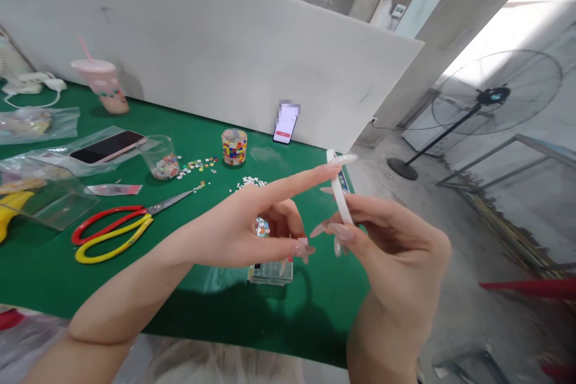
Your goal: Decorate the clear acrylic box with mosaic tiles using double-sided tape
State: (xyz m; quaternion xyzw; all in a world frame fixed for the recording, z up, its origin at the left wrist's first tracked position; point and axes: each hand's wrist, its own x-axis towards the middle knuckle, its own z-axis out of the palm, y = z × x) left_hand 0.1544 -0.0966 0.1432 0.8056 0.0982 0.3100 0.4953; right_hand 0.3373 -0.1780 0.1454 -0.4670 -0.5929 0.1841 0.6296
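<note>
My right hand (396,246) grips a narrow white band (342,201) between thumb and fingers, holding it up edge-on above the table. The index finger of my left hand (252,222) stretches out to the band's upper end. The thumb and another finger of that hand pinch a small pale square tile (303,242). Below my left hand, partly hidden by it, a clear box (270,274) with coloured tiles on it stands on the green table (216,312). Loose white tiles (251,182) lie just behind the left hand.
A mosaic-covered cup (234,147), a propped phone (287,122) and a clear cup of tiles (162,162) stand farther back. Red-and-yellow scissors (146,214) lie left, near a second phone (108,147), a clear stand (67,198) and a pink drink cup (102,87). A fan (492,96) stands right.
</note>
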